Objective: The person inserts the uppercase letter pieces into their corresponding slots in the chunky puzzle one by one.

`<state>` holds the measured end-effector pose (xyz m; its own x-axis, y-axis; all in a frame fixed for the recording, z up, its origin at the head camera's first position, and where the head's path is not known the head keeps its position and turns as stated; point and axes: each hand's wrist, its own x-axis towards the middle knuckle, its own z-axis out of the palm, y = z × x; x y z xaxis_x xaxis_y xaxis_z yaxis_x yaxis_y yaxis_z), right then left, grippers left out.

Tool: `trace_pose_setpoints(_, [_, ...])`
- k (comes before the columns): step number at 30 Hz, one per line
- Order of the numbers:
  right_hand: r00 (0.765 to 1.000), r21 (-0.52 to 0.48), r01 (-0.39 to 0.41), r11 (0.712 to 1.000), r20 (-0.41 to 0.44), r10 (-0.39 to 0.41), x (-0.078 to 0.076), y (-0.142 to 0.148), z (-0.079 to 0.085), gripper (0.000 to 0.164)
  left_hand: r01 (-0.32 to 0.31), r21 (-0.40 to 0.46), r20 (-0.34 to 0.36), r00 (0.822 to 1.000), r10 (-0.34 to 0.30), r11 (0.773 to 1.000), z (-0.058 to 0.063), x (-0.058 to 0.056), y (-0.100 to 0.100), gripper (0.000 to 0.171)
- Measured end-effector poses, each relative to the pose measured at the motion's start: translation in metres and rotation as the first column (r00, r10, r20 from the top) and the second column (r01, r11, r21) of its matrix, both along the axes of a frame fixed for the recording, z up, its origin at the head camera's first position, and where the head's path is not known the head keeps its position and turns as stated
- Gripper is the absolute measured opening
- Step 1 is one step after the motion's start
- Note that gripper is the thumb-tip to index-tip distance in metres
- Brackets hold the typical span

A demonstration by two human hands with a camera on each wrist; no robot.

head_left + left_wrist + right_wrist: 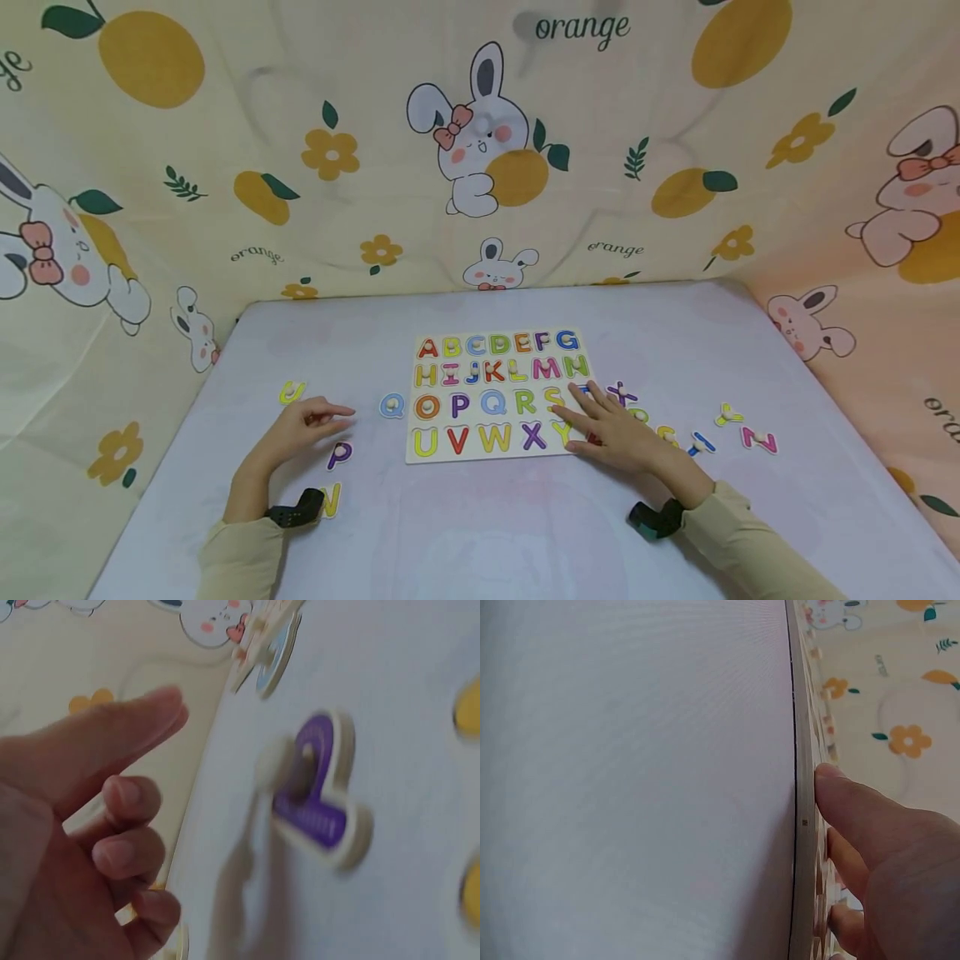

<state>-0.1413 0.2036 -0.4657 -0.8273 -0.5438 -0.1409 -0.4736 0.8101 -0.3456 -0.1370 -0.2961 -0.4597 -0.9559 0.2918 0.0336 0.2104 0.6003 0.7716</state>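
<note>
An alphabet puzzle board [411, 454] lies mid-table, with knobbed letters in its upper rows and an orange O [427, 407] at the third row's start. My right hand [618, 433] rests with spread fingers on the board's right side, partly hiding the lower right letters. In the right wrist view, the thumb [855, 802] lies at the board's edge. My left hand [296, 429] hovers left of the board, index finger and thumb extended, other fingers loosely bent, holding nothing. Nearest to it is a purple letter P [330, 757] with a knob. A blue Q [392, 406] lies between this hand and the board.
Left on the table are a yellow U [292, 392] and a yellow letter [332, 500] partly behind the wrist camera. To the right lie a purple X [622, 393], a blue letter [701, 443], a yellow Y [727, 414] and a pink N [759, 440]. A printed curtain [480, 250] hangs behind.
</note>
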Motion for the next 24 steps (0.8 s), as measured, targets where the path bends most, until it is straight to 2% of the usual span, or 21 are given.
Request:
trace_pose_setpoints(4, [1.0, -0.011, -0.007, 1.0, -0.001, 0.007, 0.001, 0.0, 0.0, 0.059, 0.056, 0.032, 0.023, 0.998, -0.057, 0.998, 0.0, 0.006, -0.009, 0.021])
trace_pose_setpoints(6, [1.0, -0.012, -0.007, 1.0, -0.005, 0.007, 0.001, 0.0, 0.0, 0.058, 0.062, 0.028, 0.049, 0.997, -0.063, 0.998, 0.001, 0.009, -0.013, 0.021])
trace_pose_setpoints(15, [1.0, -0.004, 0.003, 1.0, -0.007, -0.003, 0.002, 0.001, -0.001, 0.061, -0.005, -0.028, 0.182, 0.983, 0.01, 1.0, -0.004, 0.019, -0.018, 0.022])
trace_pose_setpoints(21, [1.0, 0.0, 0.024, 1.0, -0.005, -0.024, 0.003, 0.0, 0.001, 0.062, 0.005, -0.048, 0.168, 0.986, 0.003, 0.999, -0.007, 0.02, -0.016, 0.021])
trace_pose_setpoints(24, [0.998, 0.001, 0.061, 0.998, -0.01, -0.061, 0.003, -0.002, 0.002, 0.062, 0.009, -0.058, 0.163, 0.987, 0.001, 0.998, -0.006, 0.02, -0.015, 0.02])
